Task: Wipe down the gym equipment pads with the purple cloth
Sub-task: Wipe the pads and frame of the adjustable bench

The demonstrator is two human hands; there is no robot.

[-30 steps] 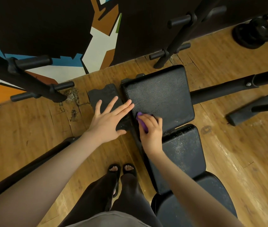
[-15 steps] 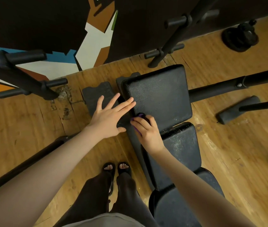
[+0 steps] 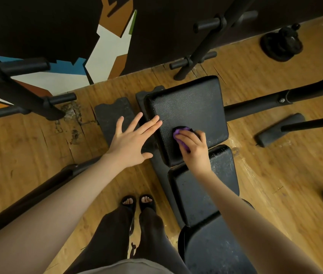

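Note:
A black bench with three pads runs away from me; its far pad (image 3: 188, 101) is black and grained. My right hand (image 3: 193, 149) grips a bunched purple cloth (image 3: 178, 135) and presses it on the near middle of that pad; most of the cloth is hidden under the fingers. My left hand (image 3: 132, 139) lies flat with straight, spread fingers, the fingertips resting on the pad's left edge. The middle pad (image 3: 206, 194) and the near pad (image 3: 216, 248) look dusty.
Black rack posts with pegs rise at the left (image 3: 18, 89) and at the back (image 3: 202, 50). A bench leg tube (image 3: 265, 101) and a rubber foot (image 3: 279, 129) lie to the right. A weight plate (image 3: 281, 44) sits far right on the wooden floor. My sandalled feet (image 3: 137, 202) stand left of the bench.
My right hand has slid the cloth from the pad's near-left edge rightward and further onto the pad. My left hand stays flat at the pad's left edge.

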